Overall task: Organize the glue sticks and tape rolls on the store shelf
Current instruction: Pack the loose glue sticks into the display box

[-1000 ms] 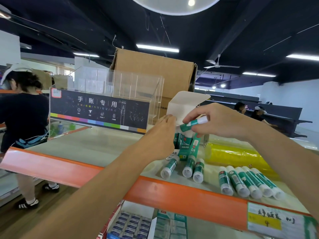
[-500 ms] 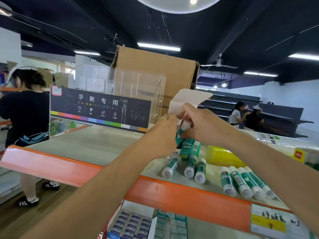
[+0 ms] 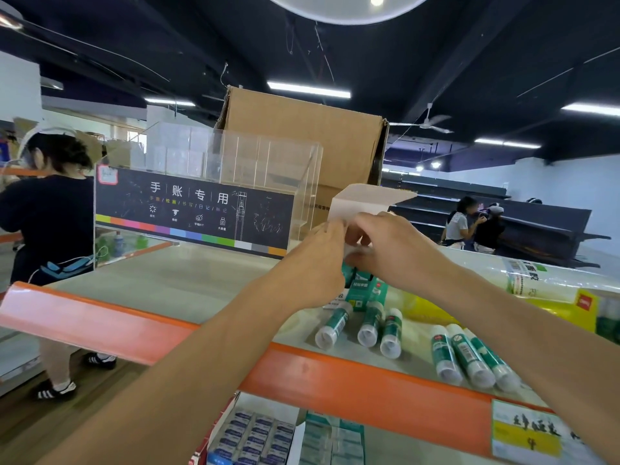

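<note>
The orange-edged shelf (image 3: 188, 280) bears glue sticks (image 3: 369, 325) lying flat, a clear stand (image 3: 235, 182) and a cardboard box (image 3: 302, 129).

The green box (image 3: 365, 292) at the middle of the shelf (image 3: 184, 280) is mostly hidden behind the left hand (image 3: 315, 263) and right hand (image 3: 392, 253), so its contents cannot be seen. The right hand's fingertips (image 3: 365, 229) are blurred, and what they touch is unclear. The yellow pack (image 3: 563, 308) is cut off by the picture's right edge. The price label (image 3: 526, 434) at the shelf's front right corner is cut off by the bottom edge.
</note>
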Available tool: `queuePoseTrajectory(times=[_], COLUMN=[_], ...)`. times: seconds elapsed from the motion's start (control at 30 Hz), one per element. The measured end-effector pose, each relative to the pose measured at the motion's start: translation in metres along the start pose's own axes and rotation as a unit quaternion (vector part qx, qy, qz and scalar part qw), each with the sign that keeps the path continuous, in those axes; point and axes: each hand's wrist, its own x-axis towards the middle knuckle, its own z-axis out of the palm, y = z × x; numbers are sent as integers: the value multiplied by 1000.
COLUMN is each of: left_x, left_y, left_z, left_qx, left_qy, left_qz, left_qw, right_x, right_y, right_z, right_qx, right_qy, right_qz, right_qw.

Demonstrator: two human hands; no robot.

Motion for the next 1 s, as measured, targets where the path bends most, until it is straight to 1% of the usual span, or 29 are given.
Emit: queuePoseTrajectory(times=[0.1,0.23,0.6,0.67,0.8,0.83,0.87,0.93,0.97,1.0], left_x=[0,-2,-3,-4,-7,-8,-9,-9,-9,-9], left_y=[2,4,6,7,9,9,9,8,8,8], left_z=[-1,-3,-6,-7,-8,-8,-8,-8,-7,-7], left_qx=[-2,18,28,27,22,21,23,25,28,31], left_qy=[-5,-8,-39,-43,-43,-42,-41,-39,-39,-39], left_qz=[-7,-15,-35,-34,-32,-30,-29,-31,-32,-31], left_qw=[1000,1000,998,998,998,998,998,998,998,998], right_x=[1,-1,-6,-9,-18,-23,-28,-38,-41,-43], right_y=[1,3,1,4,8,8,6,3,3,3], right_z=[-2,-4,-19,-19,-20,-25,-31,-39,-41,-40], right_qx=[2,18,53,54,-19,-22,-16,-4,-7,-17], right_qy=[-2,-7,-101,-94,-16,-19,-52,-177,-226,-253], right_qz=[1,23,40,22,-66,-85,-100,-100,-95,-93], right_qw=[1000,1000,993,994,998,996,993,979,969,963])
